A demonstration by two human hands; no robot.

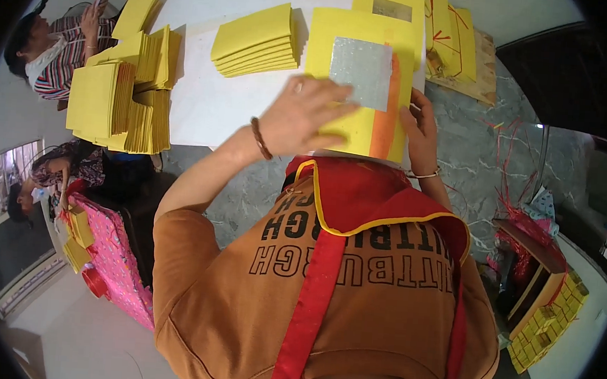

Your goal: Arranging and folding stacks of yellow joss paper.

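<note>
The left hand (308, 116) has its fingers spread over the lower left part of a large yellow rectangular paper sheet (361, 131), their tips overlapping a shiny silver square patch (364, 74) on it. Whether they press down or hover cannot be told. The right hand (424, 131) has bent fingers at the sheet's right edge; whether they pinch it is hidden. Between the two hands' fingers, just left of the right ones, a vertical orange strip (383, 135) runs beside the silver patch.

The sheet lies on a white tabletop (203, 112). Beyond the left fingers and to their left sits a fanned stack of yellow folded paper (254, 42); farther left, thick yellow paper bundles (98, 101) are piled up. Beyond the right fingers, yellow packets tied with red string (461, 45) rest on a light wooden board (486, 68).
</note>
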